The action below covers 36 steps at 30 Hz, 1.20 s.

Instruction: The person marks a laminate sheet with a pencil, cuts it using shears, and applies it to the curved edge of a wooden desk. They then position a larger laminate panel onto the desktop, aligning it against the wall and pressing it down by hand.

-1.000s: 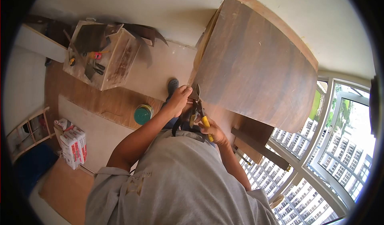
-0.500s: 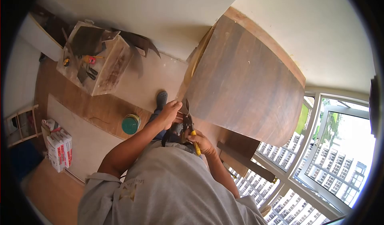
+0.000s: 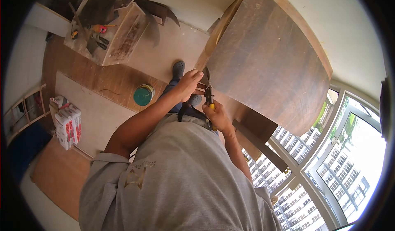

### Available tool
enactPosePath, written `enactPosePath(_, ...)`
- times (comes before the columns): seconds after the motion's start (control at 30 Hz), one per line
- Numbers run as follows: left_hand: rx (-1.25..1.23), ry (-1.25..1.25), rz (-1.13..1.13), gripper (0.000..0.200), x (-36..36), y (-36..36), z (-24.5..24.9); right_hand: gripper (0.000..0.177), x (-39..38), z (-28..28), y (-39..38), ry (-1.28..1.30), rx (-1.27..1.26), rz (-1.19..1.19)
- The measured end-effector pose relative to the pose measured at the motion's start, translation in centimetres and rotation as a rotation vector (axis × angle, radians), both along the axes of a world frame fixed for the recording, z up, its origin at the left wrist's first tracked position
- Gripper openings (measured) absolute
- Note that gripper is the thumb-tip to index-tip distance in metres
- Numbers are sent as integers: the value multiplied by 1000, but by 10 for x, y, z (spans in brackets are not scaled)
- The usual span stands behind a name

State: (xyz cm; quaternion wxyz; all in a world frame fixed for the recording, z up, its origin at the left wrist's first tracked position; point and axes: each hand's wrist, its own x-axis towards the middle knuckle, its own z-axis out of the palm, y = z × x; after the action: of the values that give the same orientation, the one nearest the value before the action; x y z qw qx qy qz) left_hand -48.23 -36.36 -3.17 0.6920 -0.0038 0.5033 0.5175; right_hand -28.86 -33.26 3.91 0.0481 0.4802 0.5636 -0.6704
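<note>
My right hand (image 3: 220, 116) is wrapped around the yellow handles of a pair of snips (image 3: 209, 94), its dark jaws pointing away from my body. Opposite it, my left hand (image 3: 189, 86) pinches a thin dark-brown strip (image 3: 201, 88) that reaches across to the jaws. Both hands are close together in front of my waist. Just beyond them stands a large brown wood-grain panel (image 3: 267, 58), its near left corner close to the snips' tips. My fingers hide part of the strip.
A green-lidded tub (image 3: 143, 95) stands on the floor beside my foot. At the upper left, a worn wooden box (image 3: 123, 42) carries hand tools and brown scraps. Wrapped packs (image 3: 68, 124) lie at the left. Dark boards (image 3: 259, 124) lean near the window (image 3: 349, 148).
The whole view has shifted, so the room and my hands appear higher and farther right. My right hand is closed more fully around the snips' handles; the left still pinches the strip.
</note>
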Motion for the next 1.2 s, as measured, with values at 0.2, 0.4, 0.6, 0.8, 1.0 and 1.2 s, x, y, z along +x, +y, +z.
enactPosePath(0.2,-28,21,-22,20,1,1,-3,34,-5,-7,-8,-243,229,38)
enactPosePath(0.4,-8,4,-10,20,0,1,-4,35,-5,-13,-13,-282,353,49)
enactPosePath(0.6,17,31,-18,20,-1,1,-5,37,-8,0,-11,-205,270,56)
enactPosePath(0.8,82,17,-73,23,-6,0,-10,35,-5,11,3,-51,38,44)
enactPosePath(1.0,73,82,-117,23,-7,0,-10,24,-5,6,6,-19,0,27)
enactPosePath(1.2,39,12,-89,22,-6,-1,-11,26,-13,18,4,-177,60,-25)
